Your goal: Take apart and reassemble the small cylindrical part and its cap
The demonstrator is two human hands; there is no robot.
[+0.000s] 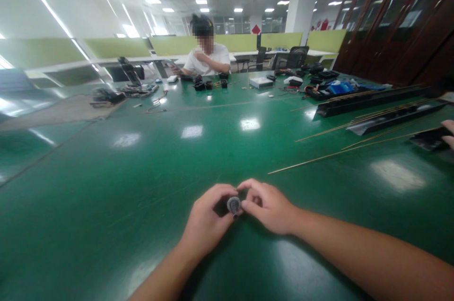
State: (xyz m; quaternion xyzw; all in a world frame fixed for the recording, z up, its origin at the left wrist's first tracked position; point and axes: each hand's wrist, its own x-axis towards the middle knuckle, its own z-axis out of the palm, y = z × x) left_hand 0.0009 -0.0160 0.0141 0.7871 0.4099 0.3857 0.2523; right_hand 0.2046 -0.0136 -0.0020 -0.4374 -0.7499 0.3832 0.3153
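A small grey round part [233, 205], ridged and narrowing to a thin stub, is held just above the green table [152, 187]. My left hand [205, 216] grips it from the left between thumb and fingers. From the right, my right hand [269, 206] has its curled fingers and thumb at the part's edge, the thumb tip against it. The two hands nearly meet around the piece. Its far side is hidden, and its exact kind cannot be made out.
Long thin brass-coloured rods [319, 156] and black channel-shaped pieces [369, 101] lie to the right, where another person's hand [449, 133] reaches in. Across the table sits a person in a white shirt [222, 57]. A white box [261, 82] and blue items [341, 86] stand farther back.
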